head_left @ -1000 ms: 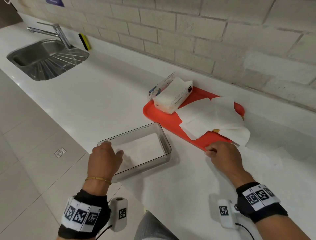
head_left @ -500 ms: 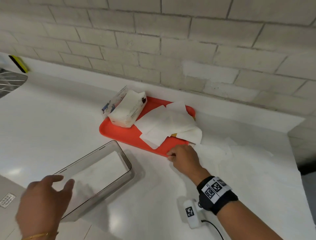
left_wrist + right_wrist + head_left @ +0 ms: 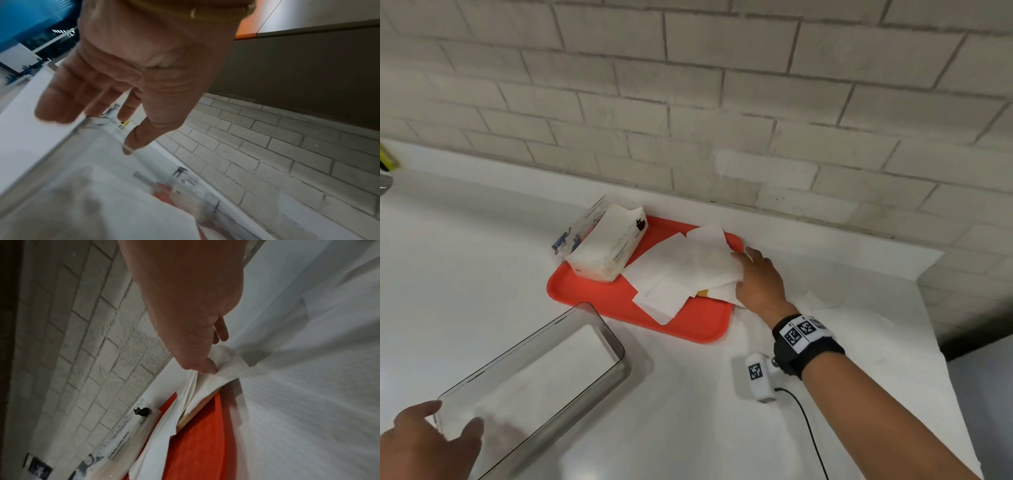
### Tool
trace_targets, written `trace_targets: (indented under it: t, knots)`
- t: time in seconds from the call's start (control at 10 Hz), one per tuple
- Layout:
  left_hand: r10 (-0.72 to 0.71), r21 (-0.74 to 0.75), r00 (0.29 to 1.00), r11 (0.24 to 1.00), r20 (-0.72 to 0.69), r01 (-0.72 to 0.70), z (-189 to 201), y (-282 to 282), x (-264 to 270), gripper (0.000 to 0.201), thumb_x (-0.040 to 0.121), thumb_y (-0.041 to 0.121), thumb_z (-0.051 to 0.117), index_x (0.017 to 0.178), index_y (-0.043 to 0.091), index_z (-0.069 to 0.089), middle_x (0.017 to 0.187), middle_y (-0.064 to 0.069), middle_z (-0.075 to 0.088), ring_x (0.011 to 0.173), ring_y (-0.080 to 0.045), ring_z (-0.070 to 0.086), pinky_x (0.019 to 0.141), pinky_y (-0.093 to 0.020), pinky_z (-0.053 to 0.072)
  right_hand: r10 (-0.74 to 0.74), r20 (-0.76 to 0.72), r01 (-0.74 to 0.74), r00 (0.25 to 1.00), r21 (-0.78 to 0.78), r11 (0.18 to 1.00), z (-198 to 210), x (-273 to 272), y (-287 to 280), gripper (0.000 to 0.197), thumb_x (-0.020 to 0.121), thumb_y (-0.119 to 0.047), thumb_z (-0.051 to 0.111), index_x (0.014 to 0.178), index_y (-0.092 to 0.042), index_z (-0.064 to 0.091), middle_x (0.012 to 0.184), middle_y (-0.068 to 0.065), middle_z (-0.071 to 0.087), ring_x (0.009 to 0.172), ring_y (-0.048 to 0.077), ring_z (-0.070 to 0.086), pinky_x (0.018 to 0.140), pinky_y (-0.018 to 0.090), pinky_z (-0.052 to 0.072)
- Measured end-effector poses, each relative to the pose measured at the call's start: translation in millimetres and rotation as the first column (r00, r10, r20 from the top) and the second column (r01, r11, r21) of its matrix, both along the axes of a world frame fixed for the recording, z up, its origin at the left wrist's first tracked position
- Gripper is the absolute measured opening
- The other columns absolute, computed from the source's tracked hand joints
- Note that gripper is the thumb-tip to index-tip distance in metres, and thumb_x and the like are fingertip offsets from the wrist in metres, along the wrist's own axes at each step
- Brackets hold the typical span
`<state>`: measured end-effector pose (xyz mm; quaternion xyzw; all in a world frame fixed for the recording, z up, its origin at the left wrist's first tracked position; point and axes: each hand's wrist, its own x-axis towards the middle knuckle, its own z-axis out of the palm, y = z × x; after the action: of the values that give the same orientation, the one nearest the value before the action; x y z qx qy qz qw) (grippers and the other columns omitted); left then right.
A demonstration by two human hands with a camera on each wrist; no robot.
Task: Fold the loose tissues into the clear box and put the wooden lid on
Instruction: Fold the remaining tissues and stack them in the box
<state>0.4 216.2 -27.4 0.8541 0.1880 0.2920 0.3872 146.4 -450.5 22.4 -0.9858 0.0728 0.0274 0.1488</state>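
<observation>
At frame centre, tissues (image 3: pixel 688 270) are pinched by the right hand (image 3: pixel 758 279); thin sheets could be torn if yanked.

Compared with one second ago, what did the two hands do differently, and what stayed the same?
The right hand left the red tray's near edge and moved onto the loose tissues, pinching them. The left hand let go of the clear box and opened. Box, tray and tissue pack stayed put.

Right hand (image 3: pixel 185 308) pinching loose tissues (image 3: pixel 218 374), orange tray (image 3: pixel 205 443) below, brick wall (image 3: pixel 82 337)
</observation>
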Motion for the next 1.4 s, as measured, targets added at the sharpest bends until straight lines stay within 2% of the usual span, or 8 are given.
trace_targets:
  t: [0.1,0.2,0.4,0.6,0.8,1.0,1.2,1.4]
  knots:
    - [-0.057,-0.08,0.991,0.996,-0.118,0.048,-47.8,-130.2,9.7,0.069,0.072,0.057,0.065,0.128,0.017,0.06,0.133,0.023,0.047,0.141,-0.042,0.042,0.127,-0.056,0.02,0.085,0.018,-0.084,0.996,-0.05,0.995,-1.8,11.2,-1.0,0.055,0.098,-0.017,0.059,0.152,-0.028,0.05,0.162,-0.001,0.04,0.134,0.029,0.049,0.111,0.038,0.043]
    - [-0.054,0.011,0.996,0.998,-0.075,0.055,13.5,-182.5,13.9,0.064,0.073,0.061,0.063,0.128,0.028,0.061,0.144,0.0,0.049,0.144,-0.025,0.043,0.126,-0.051,0.023,0.122,0.084,-0.118,0.989,-0.051,0.992,-0.9,12.4,-0.5,0.035,0.106,-0.023,0.051,0.139,-0.025,0.063,0.148,-0.002,0.059,0.125,0.026,0.057,0.104,0.037,0.046]
    - [-0.317,0.043,0.948,0.948,0.001,0.317,116.3,-298.2,7.3,0.042,0.08,0.026,0.09,0.117,0.03,0.07,0.12,0.009,0.064,0.096,0.004,0.062,0.078,-0.001,0.042,-0.103,0.236,0.043,0.966,0.246,0.968,46.2,-15.7,0.9,0.031,0.11,-0.032,0.048,0.126,-0.017,0.069,0.112,0.005,0.077,0.103,0.028,0.071,0.076,0.029,0.044]
    - [-0.646,-0.392,0.753,0.729,-0.122,0.561,125.8,-374.3,29.5,0.039,0.077,0.043,0.085,0.112,0.033,0.072,0.108,0.011,0.077,0.099,-0.003,0.073,0.073,-0.018,0.056,-0.218,-0.013,0.122,0.976,0.862,0.492,102.1,-74.3,-4.1,0.014,0.101,-0.026,0.068,0.103,-0.017,0.079,0.098,0.0,0.082,0.095,0.025,0.078,0.083,0.038,0.062]
    - [-0.921,-0.891,0.369,0.267,-0.123,0.367,100.1,-429.4,53.3,0.091,0.074,0.089,0.063,0.137,0.023,0.064,0.129,0.003,0.075,0.12,-0.015,0.071,0.112,-0.043,0.052,-0.004,-0.162,0.159,0.987,0.968,0.195,126.1,-114.7,-4.6,0.025,0.097,-0.021,0.069,0.117,-0.006,0.076,0.111,0.018,0.078,0.099,0.034,0.077,0.085,0.042,0.063]
    - [-0.927,-0.863,0.368,0.132,0.066,0.488,87.5,-451.8,51.9,0.089,0.083,0.084,0.057,0.157,0.038,0.039,0.153,0.013,0.057,0.142,-0.015,0.053,0.115,-0.04,0.046,0.033,-0.226,0.226,0.974,0.974,0.015,118.6,-126.1,-12.8,0.033,0.093,-0.018,0.066,0.119,0.0,0.075,0.117,0.026,0.074,0.092,0.034,0.077,0.077,0.04,0.064]
    - [-0.951,-0.76,0.306,0.161,0.052,0.629,102.0,-452.4,67.2,0.063,0.082,0.016,0.088,0.139,0.017,0.062,0.135,0.003,0.072,0.131,-0.015,0.064,0.108,-0.034,0.053,0.13,-0.237,0.232,0.963,0.971,0.052,112.1,-127.9,-26.1,0.034,0.094,-0.016,0.065,0.124,-0.001,0.073,0.123,0.029,0.07,0.103,0.039,0.072,0.087,0.046,0.061]
    - [-0.93,-0.836,0.367,0.214,-0.016,0.506,106.3,-455.4,63.1,0.029,0.091,0.013,0.079,0.12,0.009,0.076,0.116,-0.011,0.079,0.107,-0.033,0.076,0.097,-0.048,0.061,-0.055,-0.227,0.234,0.972,0.937,0.26,107.9,-125.6,-26.3,0.025,0.098,-0.021,0.068,0.119,-0.01,0.077,0.114,0.019,0.077,0.108,0.041,0.074,0.101,0.057,0.056]
